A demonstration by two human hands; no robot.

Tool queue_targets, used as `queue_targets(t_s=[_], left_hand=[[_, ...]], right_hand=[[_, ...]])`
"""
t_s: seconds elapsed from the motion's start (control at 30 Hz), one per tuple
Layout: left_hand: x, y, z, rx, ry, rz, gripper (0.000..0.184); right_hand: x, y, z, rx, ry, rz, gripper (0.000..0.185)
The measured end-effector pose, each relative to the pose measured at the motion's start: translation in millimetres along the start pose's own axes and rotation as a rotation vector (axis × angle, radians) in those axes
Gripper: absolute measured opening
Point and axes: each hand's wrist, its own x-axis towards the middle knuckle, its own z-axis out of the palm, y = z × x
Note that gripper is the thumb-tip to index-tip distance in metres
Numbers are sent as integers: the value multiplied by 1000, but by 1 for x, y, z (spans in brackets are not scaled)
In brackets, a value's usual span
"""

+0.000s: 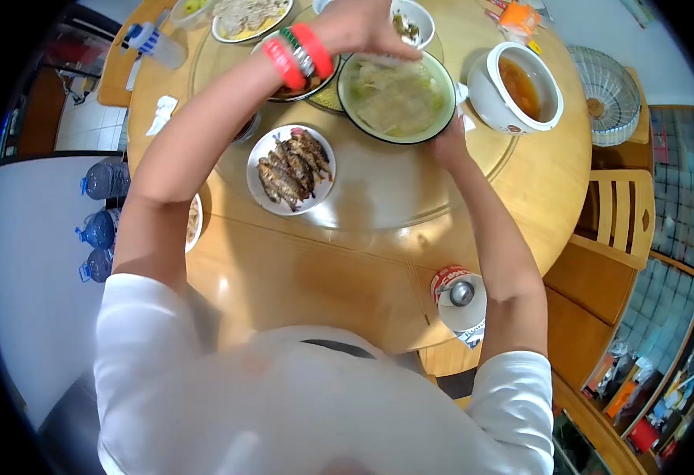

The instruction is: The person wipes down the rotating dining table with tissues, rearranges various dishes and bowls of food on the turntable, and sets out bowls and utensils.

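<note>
A green-rimmed bowl of pale soup (397,99) is over the glass turntable (379,194), with a white handle at its right side. My left hand (369,30) is at its far rim, the thumb along the edge and the other fingers mostly hidden. At the lower right side of the bowl, my right hand (447,144) grips it, its fingers partly hidden. Red bands circle my left wrist. Nearer to me is a white plate of fried fish (291,170). Behind the soup bowl sits a small white bowl with dark food (414,22).
Right of the soup bowl stands a white pot of brown broth (516,85). A red and white container with a ladle (461,299) is by the near table edge. A plastic bottle (157,46) is at the far left; a wire basket (604,95) is at the right.
</note>
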Motion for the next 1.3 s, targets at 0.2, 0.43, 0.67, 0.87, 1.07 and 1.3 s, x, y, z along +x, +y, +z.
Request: queue_targets(t_s=[0.2, 0.43, 0.67, 0.87, 1.07, 1.3], left_hand=[[-142, 16, -32, -115, -16, -64, 107], [-273, 18, -49, -104, -203, -471, 114], [-346, 1, -21, -53, -191, -550, 115], [-359, -16, -2, -7, -99, -461, 116], [-359, -33, 12, 48, -57, -396, 109], [-349, -39, 16, 38, -30, -358, 112]], right_hand=[[-55, -64, 39, -624, -264, 2, 60], [-62, -132, 80, -452, -336, 30, 65], [-22, -110, 77, -572, -515, -121, 56], [-3, -94, 74, -512, -500, 18, 55], [-4, -83, 83, -620, -521, 182, 62], [-39, -84, 96, -639, -392, 491, 66]])
